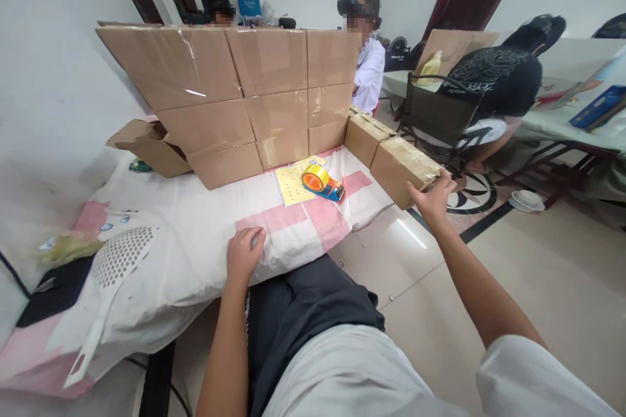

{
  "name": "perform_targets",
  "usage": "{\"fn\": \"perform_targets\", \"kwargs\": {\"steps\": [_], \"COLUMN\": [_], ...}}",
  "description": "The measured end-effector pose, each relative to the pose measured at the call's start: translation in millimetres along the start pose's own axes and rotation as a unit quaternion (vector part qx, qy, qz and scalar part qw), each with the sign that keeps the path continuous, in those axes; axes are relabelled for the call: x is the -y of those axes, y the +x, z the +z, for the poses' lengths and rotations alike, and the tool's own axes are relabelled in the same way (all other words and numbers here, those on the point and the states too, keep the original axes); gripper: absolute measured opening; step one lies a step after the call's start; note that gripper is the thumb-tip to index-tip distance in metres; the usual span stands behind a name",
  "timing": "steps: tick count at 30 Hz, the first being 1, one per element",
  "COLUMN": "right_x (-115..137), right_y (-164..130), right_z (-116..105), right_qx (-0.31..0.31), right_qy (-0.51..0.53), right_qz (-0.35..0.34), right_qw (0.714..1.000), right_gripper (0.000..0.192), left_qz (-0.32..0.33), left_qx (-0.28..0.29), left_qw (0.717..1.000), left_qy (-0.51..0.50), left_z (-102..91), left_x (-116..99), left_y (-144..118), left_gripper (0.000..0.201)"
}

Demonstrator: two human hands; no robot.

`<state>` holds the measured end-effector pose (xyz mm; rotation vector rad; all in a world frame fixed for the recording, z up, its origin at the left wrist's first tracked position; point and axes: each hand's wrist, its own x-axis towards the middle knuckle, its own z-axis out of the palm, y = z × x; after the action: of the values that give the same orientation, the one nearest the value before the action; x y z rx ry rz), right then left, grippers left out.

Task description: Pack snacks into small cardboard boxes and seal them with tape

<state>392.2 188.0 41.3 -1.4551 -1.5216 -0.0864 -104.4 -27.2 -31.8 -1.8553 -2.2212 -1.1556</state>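
Brown box (pixel 402 169); yellow tape roll (pixel 315 177)

A wall of stacked boxes (pixel 254 91) stood at the back of the table (pixel 195 234), with a tape dispenser (pixel 321 182) before it. Right of that, the right hand (pixel 433 199) touched a taped box (pixel 403 169); the left hand (pixel 243 254) rested on the table's near edge.

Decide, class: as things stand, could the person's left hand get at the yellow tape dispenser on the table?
Probably yes. The left hand rests on the table's near edge, and only bare cloth lies between it and the tape dispenser. The right hand is off to the side on a cardboard box, out of the way.
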Motion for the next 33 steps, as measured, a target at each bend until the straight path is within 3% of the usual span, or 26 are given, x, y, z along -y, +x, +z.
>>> {"fn": "perform_targets", "kwargs": {"steps": [4,17,23,29,33], "right_x": [7.1,15.9,21.9,33.4,33.3], "right_y": [10.2,44.1,58.9,75.1,76.3], "right_z": [23.9,72.6,98.0,127.9,125.0], "right_qx": [0.015,0.037,0.052,0.078,0.092], "right_qy": [-0.021,-0.007,0.003,0.012,0.023], "right_qz": [0.017,0.025,0.038,0.08,0.087], "right_qw": [1.0,0.999,0.998,0.994,0.992], "right_gripper": [0.1,0.098,0.103,0.128,0.151], "left_qz": [-0.001,-0.005,-0.042,-0.075,-0.111], "left_qx": [0.0,0.001,-0.002,0.001,-0.031], "left_qw": [1.0,1.0,0.996,0.986,0.974], "left_qy": [-0.001,-0.008,-0.081,-0.148,-0.197], "left_z": [-0.4,-1.0,-2.2,-2.5,-16.8], "left_x": [-1.6,-2.0,-7.3,-5.5,26.4], "left_y": [-0.1,-0.1,-0.3,2.1,19.2], "left_gripper": [0.036,0.034,0.029,0.025,0.033]}}
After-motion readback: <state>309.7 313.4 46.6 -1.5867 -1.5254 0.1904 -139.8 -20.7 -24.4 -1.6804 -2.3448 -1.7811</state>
